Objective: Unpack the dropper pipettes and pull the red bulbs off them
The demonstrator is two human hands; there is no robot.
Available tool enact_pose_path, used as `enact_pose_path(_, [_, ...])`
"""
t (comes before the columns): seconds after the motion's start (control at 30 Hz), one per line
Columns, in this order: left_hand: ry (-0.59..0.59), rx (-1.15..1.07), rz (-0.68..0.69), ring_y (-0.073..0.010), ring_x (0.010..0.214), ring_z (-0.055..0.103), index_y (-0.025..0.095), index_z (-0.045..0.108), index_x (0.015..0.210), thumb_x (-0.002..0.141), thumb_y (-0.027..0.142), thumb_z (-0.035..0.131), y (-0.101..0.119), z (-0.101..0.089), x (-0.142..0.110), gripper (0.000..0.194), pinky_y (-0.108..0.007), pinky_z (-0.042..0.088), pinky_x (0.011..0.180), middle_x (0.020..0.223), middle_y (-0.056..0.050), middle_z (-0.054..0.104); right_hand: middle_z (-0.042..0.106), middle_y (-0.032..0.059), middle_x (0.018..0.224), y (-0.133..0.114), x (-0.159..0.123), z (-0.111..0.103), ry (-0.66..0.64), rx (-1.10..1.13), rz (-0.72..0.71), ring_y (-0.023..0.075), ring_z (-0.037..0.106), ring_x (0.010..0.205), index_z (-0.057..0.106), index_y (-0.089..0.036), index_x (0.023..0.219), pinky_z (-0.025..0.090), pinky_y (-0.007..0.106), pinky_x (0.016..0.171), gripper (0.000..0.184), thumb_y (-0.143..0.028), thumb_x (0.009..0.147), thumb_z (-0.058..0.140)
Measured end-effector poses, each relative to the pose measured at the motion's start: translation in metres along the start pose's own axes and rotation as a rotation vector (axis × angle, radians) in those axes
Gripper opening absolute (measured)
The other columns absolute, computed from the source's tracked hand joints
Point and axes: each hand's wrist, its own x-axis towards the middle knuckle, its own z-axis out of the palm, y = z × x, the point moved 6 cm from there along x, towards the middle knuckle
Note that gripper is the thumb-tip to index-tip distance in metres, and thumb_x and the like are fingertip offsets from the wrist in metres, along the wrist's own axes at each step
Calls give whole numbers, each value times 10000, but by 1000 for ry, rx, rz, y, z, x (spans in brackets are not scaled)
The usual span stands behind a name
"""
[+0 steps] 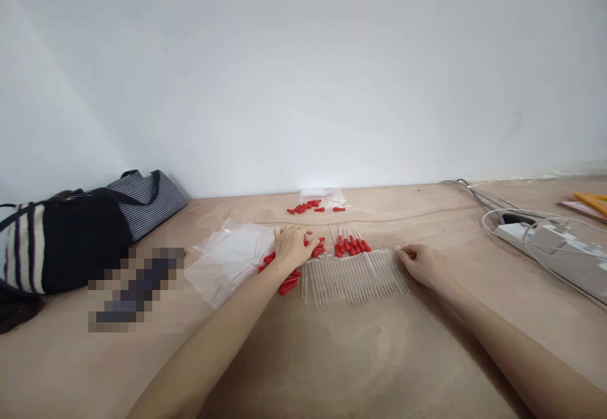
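Observation:
Many thin clear glass tubes (353,278) lie side by side in a row on the table. At the row's right end my right hand (421,264) is closed in a pinch on the upper end of a glass tube (399,249). My left hand (291,245) reaches over loose red rubber bulbs (289,283), its thumb and forefinger apart; a bit of red shows between them. The palm and forearm hide part of these bulbs. Just above the tubes lies a group of droppers (351,244), red bulbs fitted, their glass stems pointing to the wall.
Clear zip bags (232,255) lie flat left of my left hand. Farther back are more red bulbs (303,206) and a small clear bag (320,195). Bags of cloth (85,236) stand at left, near a blurred dark object (142,286). A power strip (550,255) with cables sits right.

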Motion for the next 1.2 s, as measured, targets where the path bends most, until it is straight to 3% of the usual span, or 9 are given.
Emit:
enact_pose_path(0.1, [87,5,-9,-242,822,554,214,642,850,741,388,569,-6,-13,-9,218,-378,309,707,830,-45,658,676,75,806,-1,1,6,-24,24,-19,199,612,735,667,-181,793,406,263,618,216,-231,731,466])
enact_pose_path(0.23, [309,-3,124,-196,751,553,218,642,810,784,310,535,-9,-41,-44,144,-348,294,700,748,-24,647,676,71,819,-1,2,11,-47,56,-29,182,612,715,660,-178,839,424,264,640,217,-217,720,482])
enact_pose_path(0.43, [316,-74,266,-148,693,549,236,638,739,789,248,535,-11,-45,-89,115,-327,295,710,674,11,625,678,53,793,0,2,15,-89,108,-33,172,613,704,653,-179,862,427,255,633,228,-213,729,472])
enact_pose_path(0.73, [313,-100,221,-151,687,543,229,633,724,796,245,524,-15,-43,-86,131,-336,288,714,672,11,626,681,40,846,-2,0,15,-108,164,-50,176,613,777,654,-193,818,428,250,656,257,-208,776,401])
enact_pose_path(0.93, [290,-92,203,-157,706,542,233,633,732,800,257,518,-18,-42,-87,135,-343,282,726,689,7,630,677,57,828,-3,8,10,-79,145,-9,186,609,750,649,-182,850,422,269,666,224,-250,740,467])
enact_pose_path(1.2, [282,-93,200,-156,706,541,236,631,726,801,255,517,-20,-42,-87,138,-345,273,726,691,7,632,668,62,750,-43,40,15,-143,97,35,167,604,707,649,-166,716,391,220,563,193,-283,701,497])
